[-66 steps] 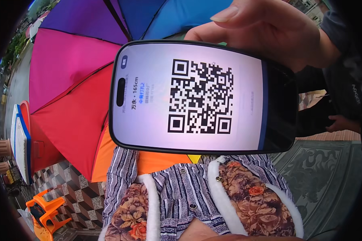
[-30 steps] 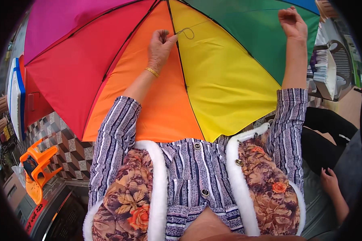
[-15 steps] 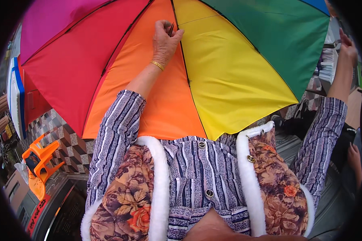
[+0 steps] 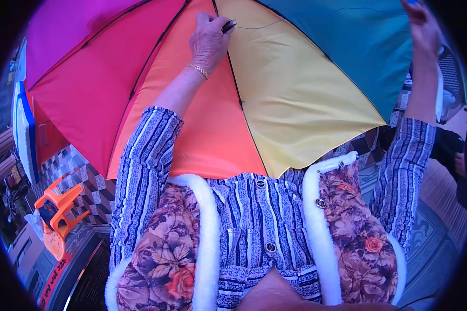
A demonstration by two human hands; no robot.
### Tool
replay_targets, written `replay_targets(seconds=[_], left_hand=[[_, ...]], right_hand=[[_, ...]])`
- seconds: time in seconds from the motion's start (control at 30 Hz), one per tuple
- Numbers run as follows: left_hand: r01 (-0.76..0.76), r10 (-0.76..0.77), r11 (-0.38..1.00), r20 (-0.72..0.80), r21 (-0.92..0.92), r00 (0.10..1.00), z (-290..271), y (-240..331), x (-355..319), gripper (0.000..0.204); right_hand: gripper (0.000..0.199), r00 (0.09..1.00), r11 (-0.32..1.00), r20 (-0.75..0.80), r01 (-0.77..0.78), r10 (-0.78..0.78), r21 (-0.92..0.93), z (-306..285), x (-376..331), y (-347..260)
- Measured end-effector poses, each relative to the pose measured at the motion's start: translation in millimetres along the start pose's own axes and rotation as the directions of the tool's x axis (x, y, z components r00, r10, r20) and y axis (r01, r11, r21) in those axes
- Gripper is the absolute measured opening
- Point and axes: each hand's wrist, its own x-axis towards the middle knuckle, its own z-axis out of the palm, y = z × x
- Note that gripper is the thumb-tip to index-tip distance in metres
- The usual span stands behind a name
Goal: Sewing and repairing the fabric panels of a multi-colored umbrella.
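Note:
An open umbrella with purple, red, orange, yellow and green panels [image 4: 290, 98] lies in front of me, its dark ribs facing up. My left hand [image 4: 208, 41], wearing a gold bracelet, is closed on a small dark two-pointed tool [image 4: 228, 26] beside the rib between the orange and yellow panels. A thin dark thread [image 4: 259, 27] runs from near that hand to the right across the yellow panel. My right hand [image 4: 424, 31] is raised at the upper right by the green panel, fingers drawn together; the top edge cuts off its fingertips, so what they pinch is hidden.
An orange plastic stool [image 4: 62, 207] with a dark thing on it is at the left, on patterned tiles. Behind it stands a white and blue box [image 4: 23, 129]. At the far right, part of a person in dark clothes [image 4: 451, 160] shows.
My right hand has moved up and inward, toward the top edge. My left hand has shifted slightly up and left, with the tool still in it. The picture has turned bluer.

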Motion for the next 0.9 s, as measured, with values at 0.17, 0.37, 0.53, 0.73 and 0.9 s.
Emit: replay_targets(seconds=[0.17,0.37,0.53,0.73,0.9], left_hand=[[0.211,-0.138,0.846,0.180,-0.490,0.974,-9,6,26,0.013],[0.447,-0.168,0.749,0.512,-0.489,0.842,4,29,45,0.015],[-0.152,0.153,0.988,0.282,-0.027,0.947,18,35,40,0.018],[-0.129,0.125,0.992,0.241,-0.001,0.963,20,32,36,0.022],[0.106,0.044,0.892,0.319,-0.439,0.947,0,24,23,0.022]], right_hand=[[0.033,0.791,0.876,0.388,-0.376,0.473,-0.302,134,-158,77],[0.033,0.768,0.717,0.519,0.114,0.375,-0.687,197,-242,149],[0.025,0.794,0.545,0.486,0.241,0.365,-0.803,219,-255,155],[0.020,0.733,0.469,0.524,0.314,0.433,-0.826,217,-250,157],[0.020,0.808,0.711,0.481,0.114,0.340,-0.694,190,-249,164]])
